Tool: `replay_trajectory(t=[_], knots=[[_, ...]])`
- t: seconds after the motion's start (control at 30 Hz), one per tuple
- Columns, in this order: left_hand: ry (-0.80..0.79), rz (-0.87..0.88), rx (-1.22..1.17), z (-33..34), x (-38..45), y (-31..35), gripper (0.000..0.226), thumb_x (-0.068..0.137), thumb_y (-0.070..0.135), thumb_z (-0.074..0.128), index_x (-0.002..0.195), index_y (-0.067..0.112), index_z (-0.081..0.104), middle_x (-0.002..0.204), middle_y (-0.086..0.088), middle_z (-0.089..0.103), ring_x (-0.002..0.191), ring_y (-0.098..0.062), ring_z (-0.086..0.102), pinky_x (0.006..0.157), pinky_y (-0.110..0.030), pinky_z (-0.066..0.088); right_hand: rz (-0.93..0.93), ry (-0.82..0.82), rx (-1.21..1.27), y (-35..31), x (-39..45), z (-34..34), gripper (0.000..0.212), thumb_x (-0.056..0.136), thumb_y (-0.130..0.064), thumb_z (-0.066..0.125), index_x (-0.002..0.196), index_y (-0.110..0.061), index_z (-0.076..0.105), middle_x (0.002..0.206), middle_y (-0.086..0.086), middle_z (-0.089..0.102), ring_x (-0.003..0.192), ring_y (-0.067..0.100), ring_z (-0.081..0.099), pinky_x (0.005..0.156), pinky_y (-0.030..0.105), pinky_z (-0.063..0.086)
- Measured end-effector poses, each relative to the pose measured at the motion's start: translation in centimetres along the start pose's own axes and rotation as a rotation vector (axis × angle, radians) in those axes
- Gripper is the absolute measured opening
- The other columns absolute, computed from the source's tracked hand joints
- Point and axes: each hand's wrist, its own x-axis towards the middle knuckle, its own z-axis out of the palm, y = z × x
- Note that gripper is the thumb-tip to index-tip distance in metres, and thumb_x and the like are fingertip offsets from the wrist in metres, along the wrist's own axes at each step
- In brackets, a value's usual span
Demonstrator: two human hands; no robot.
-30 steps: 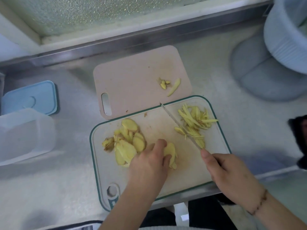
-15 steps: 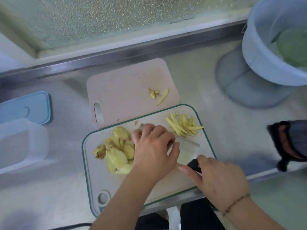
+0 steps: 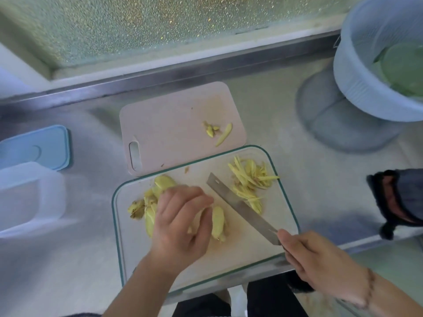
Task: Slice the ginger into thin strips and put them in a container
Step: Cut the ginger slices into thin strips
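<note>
Left hand [image 3: 183, 223] fingers curl onto ginger slices [image 3: 217, 221] on the cutting board [image 3: 247, 250]; right hand [image 3: 320, 261] grips the knife [image 3: 240, 208].

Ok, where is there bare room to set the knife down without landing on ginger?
Bare: the pink board left of its scraps, the counter between that board and the blue colander, and the green-rimmed board's near edge. Crowded: ginger slices under the left hand, strips beyond the knife.
</note>
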Motion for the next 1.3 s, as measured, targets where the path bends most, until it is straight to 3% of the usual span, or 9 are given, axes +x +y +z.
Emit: replay_trajectory(t=[0.3, 0.5, 0.6, 0.83, 0.93, 1.07, 1.13, 1.23, 1.3], knots=[[-0.480, 0.116, 0.192, 0.0, -4.6, -1.8, 0.031, 0.075, 0.009, 0.066, 0.103, 0.021, 0.068, 0.114, 0.002, 0.068, 0.098, -0.024, 0.063, 0.088, -0.040, 0.045, 0.261, -0.105, 0.156, -0.5, 1.7, -3.1, 0.058, 0.078, -0.070, 0.039, 0.059, -0.015, 0.037, 0.047, 0.000, 0.022, 0.037, 0.011, 0.014, 0.037, 0.018, 0.013], [-0.459, 0.060, 0.234, 0.3, -5.2, -1.8, 0.016, 0.090, 0.016, 0.062, 0.103, 0.021, 0.070, 0.116, 0.002, 0.067, 0.096, -0.022, 0.063, 0.089, -0.040, 0.040, 0.227, -0.019, 0.242, -2.2, 1.7, -1.8, 0.057, 0.082, -0.065, 0.040, 0.060, -0.013, 0.035, 0.046, 0.001, 0.021, 0.033, 0.010, 0.015, 0.035, 0.014, 0.015], [-0.432, 0.048, 0.197, 1.0, -5.2, -1.7, 0.012, 0.097, 0.021, 0.061, 0.102, 0.019, 0.072, 0.114, 0.003, 0.067, 0.094, -0.020, 0.062, 0.089, -0.037, 0.042, 0.084, 0.042, 0.042, -1.8, 1.0, 0.2, 0.059, 0.080, -0.068, 0.034, 0.054, -0.015, 0.034, 0.042, -0.004, 0.026, 0.032, 0.009, 0.025, 0.036, 0.019, 0.022], [-0.335, -0.024, 0.159, 2.6, -5.6, -1.1, 0.010, 0.093, 0.027, 0.070, 0.095, 0.018, 0.074, 0.106, 0.004, 0.067, 0.098, -0.020, 0.059, 0.087, -0.037, 0.043, -0.088, 0.183, -0.241, -0.1, 0.4, 4.5, 0.086, 0.066, -0.092, 0.007, 0.055, -0.016, 0.045, 0.057, -0.008, 0.057, 0.060, 0.008, 0.054, 0.059, 0.023, 0.040], [-0.318, -0.046, 0.152, 2.7, -5.8, -0.9, 0.011, 0.093, 0.026, 0.070, 0.094, 0.016, 0.075, 0.107, 0.003, 0.068, 0.103, -0.023, 0.059, 0.085, -0.042, 0.046, -0.090, 0.156, -0.259, -0.3, 0.5, 4.8, 0.080, 0.074, -0.082, 0.011, 0.060, -0.014, 0.051, 0.057, 0.000, 0.054, 0.066, 0.010, 0.054, 0.061, 0.024, 0.039], [-0.344, -0.001, 0.163, 2.9, -5.9, -0.3, 0.013, 0.093, 0.022, 0.072, 0.102, 0.013, 0.076, 0.109, -0.002, 0.069, 0.103, -0.027, 0.062, 0.088, -0.040, 0.049, -0.091, 0.180, -0.225, -0.5, 0.6, 3.5, 0.070, 0.076, -0.083, 0.013, 0.050, -0.022, 0.034, 0.050, -0.009, 0.049, 0.053, 0.006, 0.047, 0.054, 0.020, 0.036], [-0.347, 0.007, 0.140, 3.1, -6.0, -0.3, 0.011, 0.092, 0.018, 0.074, 0.100, 0.010, 0.077, 0.108, -0.004, 0.070, 0.103, -0.028, 0.064, 0.088, -0.040, 0.051, -0.082, 0.187, -0.236, -0.3, 0.5, 3.6, 0.075, 0.066, -0.090, 0.009, 0.051, -0.023, 0.041, 0.052, -0.013, 0.051, 0.057, 0.004, 0.049, 0.057, 0.018, 0.038], [-0.323, -0.001, 0.109, 3.3, -6.3, -0.6, 0.011, 0.090, 0.013, 0.077, 0.098, 0.007, 0.078, 0.109, -0.005, 0.072, 0.105, -0.030, 0.067, 0.088, -0.042, 0.054, -0.076, 0.251, -0.264, 0.3, -0.2, 5.0, 0.062, 0.061, -0.091, 0.003, 0.064, -0.053, 0.052, 0.072, -0.031, 0.056, 0.067, -0.002, 0.051, 0.063, 0.017, 0.040], [-0.317, 0.006, 0.108, 3.4, -6.4, -0.5, 0.011, 0.090, 0.012, 0.077, 0.098, 0.005, 0.078, 0.108, -0.006, 0.072, 0.106, -0.031, 0.068, 0.088, -0.042, 0.055, -0.090, 0.323, -0.243, 0.8, -0.4, 5.4, 0.075, 0.058, -0.096, -0.003, 0.067, -0.053, 0.058, 0.085, -0.024, 0.062, 0.082, -0.013, 0.051, 0.074, 0.010, 0.042]])
